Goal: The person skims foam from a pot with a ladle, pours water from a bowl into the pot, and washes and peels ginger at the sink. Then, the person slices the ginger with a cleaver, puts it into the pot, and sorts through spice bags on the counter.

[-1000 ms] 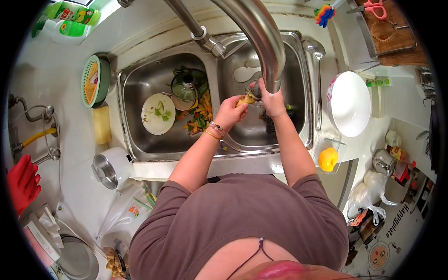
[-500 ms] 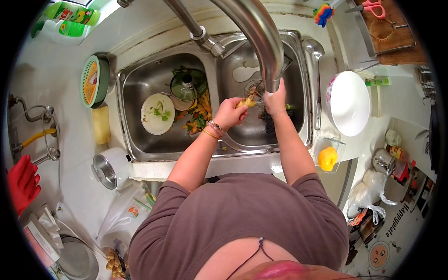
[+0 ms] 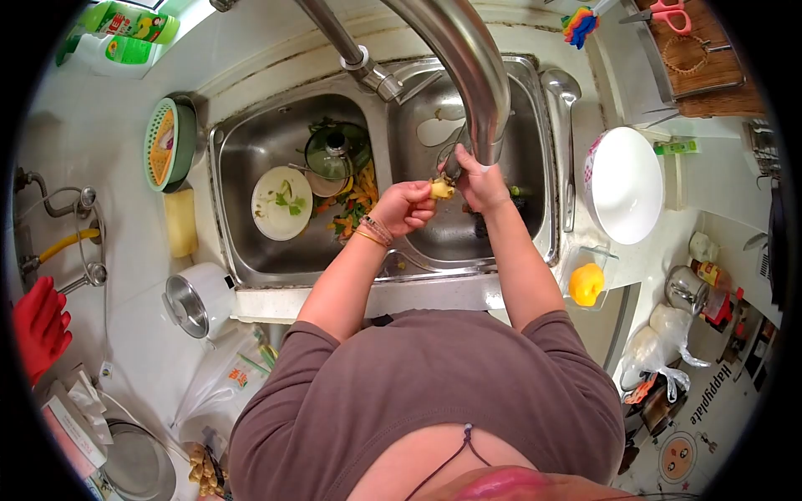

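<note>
Over the right sink basin (image 3: 434,242), my left hand (image 3: 404,207) pinches a pale yellow knobby piece of ginger (image 3: 443,190). Just right of it, below the faucet spout, my right hand (image 3: 483,185) is closed around a dark, shiny metal tool (image 3: 453,164) that touches or nearly touches the ginger. The faucet and fingers hide most of that tool, so its kind is unclear. Dark scraps (image 3: 516,199) lie in the basin beside my right wrist. Behind the hands, a white spoon-like utensil (image 3: 438,132) rests near the drain.
The left basin (image 3: 251,159) holds a white plate (image 3: 272,219) with green bits, a glass lid (image 3: 337,155) and vegetable scraps (image 3: 357,200). A ladle (image 3: 570,150), a white bowl (image 3: 623,185) and a yellow item (image 3: 586,284) in a clear tray stand right. The faucet (image 3: 468,75) arches overhead.
My right hand has moved left from behind the spout, bringing the metal tool against or close to the ginger. My left hand has shifted slightly left and turned.
</note>
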A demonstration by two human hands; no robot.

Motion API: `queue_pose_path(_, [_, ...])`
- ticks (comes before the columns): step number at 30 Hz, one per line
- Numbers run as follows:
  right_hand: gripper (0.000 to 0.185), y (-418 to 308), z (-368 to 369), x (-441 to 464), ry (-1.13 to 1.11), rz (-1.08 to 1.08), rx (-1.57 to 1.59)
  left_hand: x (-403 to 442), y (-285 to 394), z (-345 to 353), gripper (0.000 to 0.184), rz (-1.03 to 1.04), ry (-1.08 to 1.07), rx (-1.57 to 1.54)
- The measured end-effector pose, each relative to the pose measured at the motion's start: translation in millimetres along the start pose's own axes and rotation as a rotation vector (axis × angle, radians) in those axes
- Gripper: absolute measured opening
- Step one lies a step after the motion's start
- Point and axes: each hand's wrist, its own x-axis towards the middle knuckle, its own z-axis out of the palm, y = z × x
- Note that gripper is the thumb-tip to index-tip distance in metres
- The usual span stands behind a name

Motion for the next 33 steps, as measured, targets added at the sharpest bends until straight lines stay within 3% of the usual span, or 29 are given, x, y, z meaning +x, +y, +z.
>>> queue_pose_path(2, [0.02,1.8,-14.2,5.5,-0.125,0.11,0.041,1.9,-0.1,-5.3,0.017,-0.006,-0.014,-0.071])
queue_pose_path(5, [0.022,1.7,-15.0,5.0,-0.21,0.172,-0.152,3.6,1.6,-5.8,0.019,-0.015,-0.021,-0.021])
queue_pose_path(8, [0.018,8.1,-12.6,6.9,0.021,0.151,-0.152,3.8,-0.5,-9.7,0.02,-0.053,-0.043,0.076])
queue_pose_path(11, [0.016,34.6,-33.1,23.5,0.095,-0.444,-0.483,5.4,-0.1,-10.6,0.024,-0.077,-0.042,0.013])
queue_pose_path(14, [0.014,17.1,-18.9,16.2,0.378,-0.347,-0.232,7.8,-1.5,-7.8,0.027,-0.061,0.028,-0.17])
queue_pose_path(16, [0.013,21.0,-32.4,22.5,0.325,-0.38,-0.272,10.7,-2.9,5.2,0.029,-0.008,0.139,-0.236])
queue_pose_path(19, [0.018,58.4,-56.9,31.7,0.308,-0.528,-0.543,21.8,-8.3,14.0,0.028,0.032,0.244,-0.324])
queue_pose_path(23, [0.02,50.7,-42.9,16.4,0.405,-0.49,-0.816,38.5,-22.1,24.2,0.022,0.152,0.365,-0.304])
queue_pose_path(27, [0.029,47.4,-50.6,29.7,0.699,-0.52,-0.689,39.1,-29.5,22.0,0.021,0.197,0.406,-0.343])
queue_pose_path(29, [0.023,56.9,-60.1,35.8,0.575,-0.468,-0.516,31.2,-26.7,22.7,0.02,0.188,0.411,-0.357])
queue_pose_path(32, [0.013,38.2,-14.1,10.7,0.458,-0.398,-0.269,35.9,-25.5,3.1,0.018,0.166,0.426,-0.424])
queue_pose_path(33, [0.012,41.7,-25.2,15.8,0.446,-0.391,-0.252,33.8,-23.6,1.4,0.019,0.117,0.345,-0.443])
